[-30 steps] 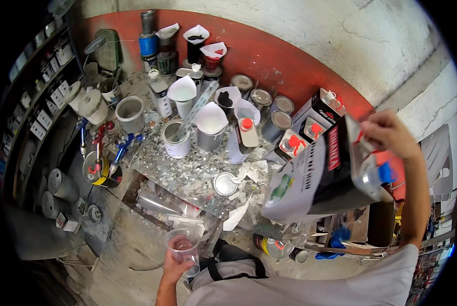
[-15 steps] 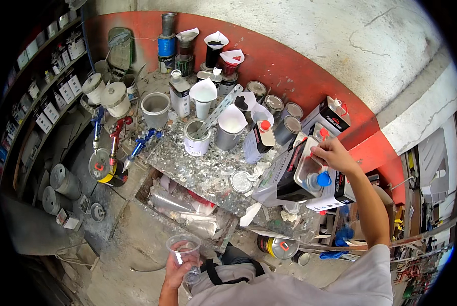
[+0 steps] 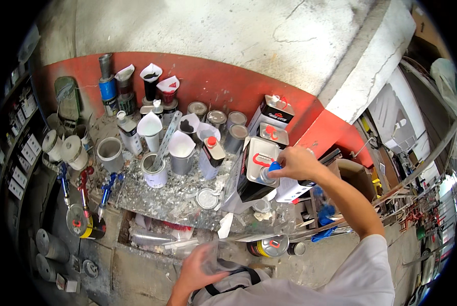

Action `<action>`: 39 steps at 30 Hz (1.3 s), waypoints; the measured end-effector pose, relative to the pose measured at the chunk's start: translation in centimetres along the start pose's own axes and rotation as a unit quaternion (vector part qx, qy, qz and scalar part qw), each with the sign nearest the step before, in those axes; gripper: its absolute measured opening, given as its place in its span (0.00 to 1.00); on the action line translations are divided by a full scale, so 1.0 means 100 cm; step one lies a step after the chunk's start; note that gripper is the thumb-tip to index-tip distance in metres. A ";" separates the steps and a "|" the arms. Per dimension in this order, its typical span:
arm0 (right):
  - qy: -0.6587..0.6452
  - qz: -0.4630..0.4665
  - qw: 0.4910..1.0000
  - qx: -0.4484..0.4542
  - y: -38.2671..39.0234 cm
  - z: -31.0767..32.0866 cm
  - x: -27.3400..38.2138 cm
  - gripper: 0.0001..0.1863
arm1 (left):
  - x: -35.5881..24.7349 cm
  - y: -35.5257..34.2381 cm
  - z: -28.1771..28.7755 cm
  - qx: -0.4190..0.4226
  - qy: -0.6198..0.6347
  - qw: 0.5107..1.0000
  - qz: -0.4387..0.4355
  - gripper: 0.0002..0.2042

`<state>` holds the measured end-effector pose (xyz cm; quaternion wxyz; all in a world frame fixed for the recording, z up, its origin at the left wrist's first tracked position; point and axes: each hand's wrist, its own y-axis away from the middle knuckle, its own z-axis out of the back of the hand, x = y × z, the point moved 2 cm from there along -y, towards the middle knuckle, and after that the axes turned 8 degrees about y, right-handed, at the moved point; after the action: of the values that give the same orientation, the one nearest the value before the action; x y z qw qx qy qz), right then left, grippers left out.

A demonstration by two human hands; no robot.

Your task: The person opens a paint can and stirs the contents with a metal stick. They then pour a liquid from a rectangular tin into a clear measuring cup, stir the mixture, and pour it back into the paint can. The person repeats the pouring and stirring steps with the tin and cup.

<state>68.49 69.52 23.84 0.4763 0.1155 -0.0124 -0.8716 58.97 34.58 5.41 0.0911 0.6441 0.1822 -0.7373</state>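
A big rectangular metal can [image 3: 259, 155] with a red carry handle [image 3: 261, 160] stands at the right end of the paint-spattered workbench [image 3: 187, 199]. Its spout carries a blue cap [image 3: 275, 167], which the fingers of my right hand [image 3: 300, 166] pinch from the right. Low in front of the bench, my left hand [image 3: 198, 268] is wrapped round a clear plastic cup [image 3: 222, 256]. The cup is tilted and blurred by motion, and looks to have nothing in it. Beside the big can is a smaller can with a red cap [image 3: 211, 143].
Paint cups with paper strainers [image 3: 181, 145], a white tin [image 3: 154, 171] with a perforated stick, and several closed tins crowd the bench. Spray guns [image 3: 85, 188] hang at its left end. An open drawer [image 3: 157, 237] of cups juts out below. Shelves [image 3: 22, 153] line the far left.
My right hand has gone from the can's red handle to its blue cap. My left hand has moved right with the cup, now tilted. The whole view has turned toward the right.
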 end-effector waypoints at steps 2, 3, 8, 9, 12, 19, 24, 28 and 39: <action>-0.027 -0.002 0.999 -0.032 0.003 -0.003 0.000 0.30 | -0.032 -0.048 -0.013 0.059 -0.090 0.988 -0.110 0.35; -0.039 -0.003 0.998 -0.049 0.003 -0.006 -0.003 0.29 | -0.042 -0.069 -0.021 0.088 -0.115 0.977 -0.157 0.34; -0.206 -0.138 0.969 0.001 -0.002 -0.019 -0.010 0.30 | -0.055 -0.142 -0.049 0.114 -0.245 0.942 -0.197 0.34; -0.207 -0.141 0.968 0.009 -0.003 -0.020 -0.011 0.29 | -0.054 -0.153 -0.052 0.116 -0.271 0.935 -0.194 0.34; -0.224 -0.170 0.959 0.044 -0.007 -0.019 -0.010 0.24 | -0.047 -0.162 -0.060 0.125 -0.307 0.925 -0.183 0.34; -0.263 -0.205 0.943 -0.025 -0.005 -0.046 -0.018 0.17 | -0.042 -0.168 -0.066 0.098 -0.315 0.926 -0.184 0.33; -0.102 -0.068 0.987 -0.106 -0.007 -0.041 0.001 0.11 | -0.038 -0.169 -0.062 0.098 -0.314 0.927 -0.179 0.32; 0.081 0.260 0.956 -0.109 -0.004 -0.012 0.010 0.11 | -0.042 -0.172 -0.057 0.097 -0.297 0.934 -0.177 0.32; 0.160 0.342 0.918 -0.119 0.005 -0.007 0.000 0.20 | -0.043 -0.168 -0.059 0.102 -0.272 0.944 -0.157 0.32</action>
<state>69.11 69.32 23.20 0.7512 0.1844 0.1293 -0.6204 58.81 51.82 11.55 -0.0458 0.3880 0.1732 -0.9041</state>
